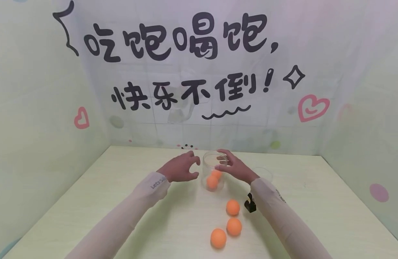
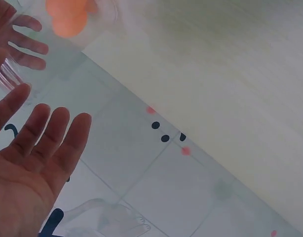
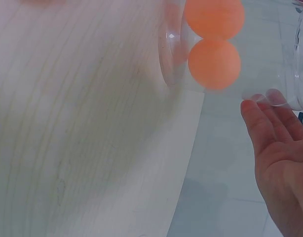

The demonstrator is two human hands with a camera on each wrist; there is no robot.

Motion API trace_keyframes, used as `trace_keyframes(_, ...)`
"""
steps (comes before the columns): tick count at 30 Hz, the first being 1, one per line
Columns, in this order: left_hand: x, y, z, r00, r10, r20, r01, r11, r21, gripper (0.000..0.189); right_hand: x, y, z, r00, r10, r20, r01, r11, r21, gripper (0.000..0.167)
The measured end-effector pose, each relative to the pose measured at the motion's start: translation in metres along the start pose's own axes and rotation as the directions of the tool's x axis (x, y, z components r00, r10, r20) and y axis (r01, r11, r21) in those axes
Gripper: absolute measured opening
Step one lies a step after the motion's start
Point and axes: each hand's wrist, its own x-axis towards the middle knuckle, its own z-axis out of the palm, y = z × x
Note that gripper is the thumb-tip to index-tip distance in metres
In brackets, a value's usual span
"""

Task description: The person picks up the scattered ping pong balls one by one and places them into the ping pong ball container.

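A clear jar (image 1: 204, 169) stands upright toward the back of the table, with orange balls (image 1: 212, 181) at its bottom. My right hand (image 1: 236, 167) is at the jar's right side near the rim; its fingers (image 3: 260, 116) overlap the clear wall in the right wrist view, loosely extended. Left of the jar is my left hand (image 1: 182, 167), apart from it, fingers spread and relaxed, palm (image 2: 23, 190) facing in. Nearer on the table lie three more orange balls: one ball (image 1: 232, 207), a second ball (image 1: 234, 227) and a third ball (image 1: 218, 238).
A small black object (image 1: 250, 204) stands beside my right sleeve (image 1: 283, 212). Beyond that forearm shows a clear round rim (image 1: 270, 173), partly hidden. The pale wood-grain table (image 1: 98, 201) meets a printed curtain (image 1: 147, 133) at the back and sides.
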Motion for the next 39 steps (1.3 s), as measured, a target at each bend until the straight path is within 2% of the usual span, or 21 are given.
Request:
trace_keyframes(5,-0.013,0.01,0.005,1.0,0.022,0.017,-0.022,1.0,0.015,0.03,0.008,0.016,0.001,1.0,-0.004,-0.006,0.004,1.0,0.001,0.069)
trace_keyframes(13,-0.032,0.037,0.018,0.992,0.109,0.058,-0.111,0.993,0.034,0.036,0.007,0.02,-0.002,0.999,0.003,-0.038,-0.005,0.999,-0.041,0.068)
trace_keyframes(18,-0.041,0.054,0.021,0.983,0.172,0.059,-0.172,0.985,-0.013,0.035,0.007,0.022,-0.001,0.999,-0.004,-0.034,0.002,0.999,-0.043,0.069)
trace_keyframes(26,-0.056,0.078,0.032,0.963,0.259,0.069,-0.257,0.966,-0.03,0.039,0.007,0.022,0.001,1.0,-0.012,-0.012,0.012,1.0,-0.014,0.069)
trace_keyframes(29,-0.061,0.081,0.038,0.961,0.265,0.075,-0.261,0.963,-0.064,0.043,0.006,0.017,0.001,1.0,-0.009,-0.007,0.009,1.0,-0.003,0.068)
trace_keyframes(33,-0.066,0.085,0.046,0.957,0.274,0.091,-0.267,0.96,-0.079,0.046,-0.003,0.001,0.001,1.0,-0.016,0.001,0.016,1.0,-0.009,0.067)
trace_keyframes(39,-0.073,0.091,0.053,0.943,0.312,0.117,-0.303,0.949,-0.089,0.047,-0.011,-0.014,0.001,1.0,-0.006,-0.001,0.005,0.999,-0.036,0.067)
